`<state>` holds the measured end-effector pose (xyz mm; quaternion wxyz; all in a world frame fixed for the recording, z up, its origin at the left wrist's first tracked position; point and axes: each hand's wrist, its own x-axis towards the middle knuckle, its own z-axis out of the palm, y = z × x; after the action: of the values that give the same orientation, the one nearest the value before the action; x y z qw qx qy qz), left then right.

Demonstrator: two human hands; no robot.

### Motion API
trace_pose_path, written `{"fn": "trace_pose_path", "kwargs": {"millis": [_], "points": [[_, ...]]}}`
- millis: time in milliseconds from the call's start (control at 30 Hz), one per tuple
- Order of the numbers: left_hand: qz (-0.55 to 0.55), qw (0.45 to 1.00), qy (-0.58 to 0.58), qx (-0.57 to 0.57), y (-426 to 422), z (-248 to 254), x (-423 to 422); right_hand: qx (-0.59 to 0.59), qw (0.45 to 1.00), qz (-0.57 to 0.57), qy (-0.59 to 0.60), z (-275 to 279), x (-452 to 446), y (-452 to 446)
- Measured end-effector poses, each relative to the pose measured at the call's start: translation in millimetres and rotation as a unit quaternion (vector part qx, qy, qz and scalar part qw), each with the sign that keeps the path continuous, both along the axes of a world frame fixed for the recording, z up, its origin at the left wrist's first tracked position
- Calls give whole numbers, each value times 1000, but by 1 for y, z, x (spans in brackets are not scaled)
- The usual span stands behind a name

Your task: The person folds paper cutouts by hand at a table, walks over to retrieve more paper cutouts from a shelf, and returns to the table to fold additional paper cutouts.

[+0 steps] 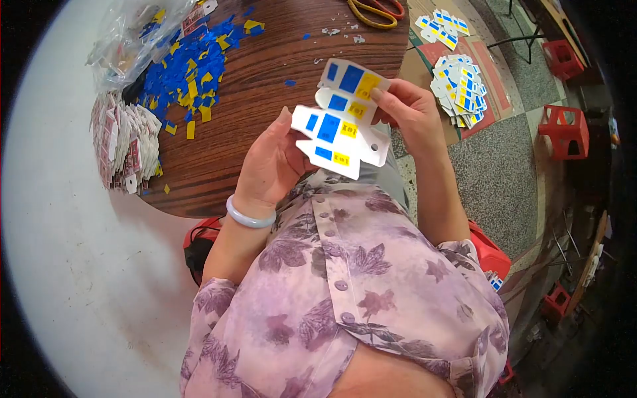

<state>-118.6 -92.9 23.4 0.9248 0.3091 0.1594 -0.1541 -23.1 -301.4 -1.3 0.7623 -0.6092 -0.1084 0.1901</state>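
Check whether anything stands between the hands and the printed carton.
Nothing visible does. The right hand pinches the printed carton at its upper right; the left hand, partly hidden, is at its left side. The blue and yellow pieces lie apart on the table.

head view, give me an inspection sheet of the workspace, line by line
Surface: brown wood-grain table, with scraps scattered on it.
Job's things: one flat white carton blank with blue and yellow panels, held up near the table edge.
Clutter: heap of blue and yellow pieces, clear plastic bag, pile of red-and-white cards.
Hands: right hand pinches the blank's upper right corner; left hand is at its left edge, fingers partly hidden.
Cables: nothing seen for certain.
Surroundings: similar blanks piled on cardboard on the floor; red stools beyond.
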Motion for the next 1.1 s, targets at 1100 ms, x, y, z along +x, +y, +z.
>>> {"fn": "trace_pose_path", "kwargs": {"millis": [1100], "points": [[69, 992, -73, 82, -21, -3, -14, 33, 997, -61, -16, -3, -59, 2]]}}
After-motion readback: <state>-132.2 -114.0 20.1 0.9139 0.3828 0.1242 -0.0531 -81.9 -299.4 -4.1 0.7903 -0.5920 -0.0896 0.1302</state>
